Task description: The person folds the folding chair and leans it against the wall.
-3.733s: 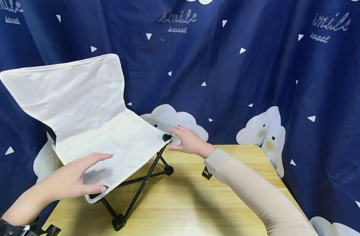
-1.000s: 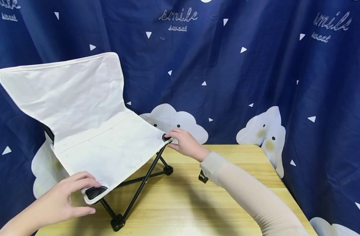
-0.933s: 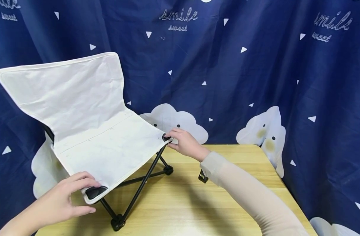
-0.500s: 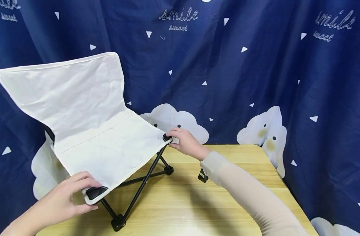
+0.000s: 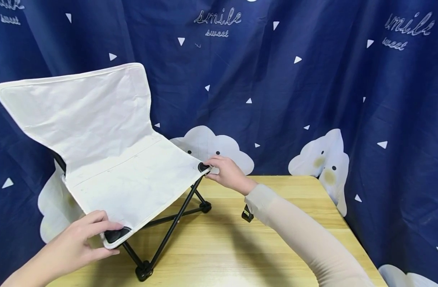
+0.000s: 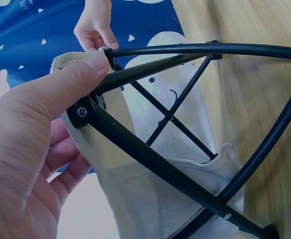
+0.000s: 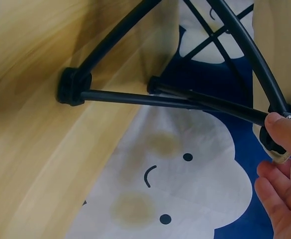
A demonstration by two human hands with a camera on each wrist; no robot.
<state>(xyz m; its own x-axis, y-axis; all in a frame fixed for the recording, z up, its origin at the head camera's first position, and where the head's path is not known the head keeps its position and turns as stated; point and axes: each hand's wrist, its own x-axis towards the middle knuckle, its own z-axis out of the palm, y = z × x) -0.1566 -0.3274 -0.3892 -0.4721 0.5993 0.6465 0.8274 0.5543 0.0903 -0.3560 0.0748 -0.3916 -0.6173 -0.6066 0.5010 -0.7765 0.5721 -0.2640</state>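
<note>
A white folding camp chair (image 5: 133,171) with a black tube frame stands unfolded at the left in the head view, its backrest up. My left hand (image 5: 73,243) grips the front corner nearest me, fingers over the black corner patch (image 5: 116,234) and thumb underneath. In the left wrist view that thumb (image 6: 83,74) presses on the black frame joint (image 6: 81,110). The opposite front corner is pinched by my right hand (image 5: 227,173). From below, the right wrist view shows the right thumb (image 7: 284,130) against the frame at that corner.
Under the chair is a light wooden table (image 5: 219,239), whose right edge runs toward the lower right. A dark blue curtain (image 5: 276,91) with white clouds and triangles hangs close behind. A small black clip (image 5: 247,214) shows by the right sleeve.
Both hands, earlier spread near the seat, have come onto its front corners. In the last second the left thumb rose to the corner's underside. The chair stays practically where it was.
</note>
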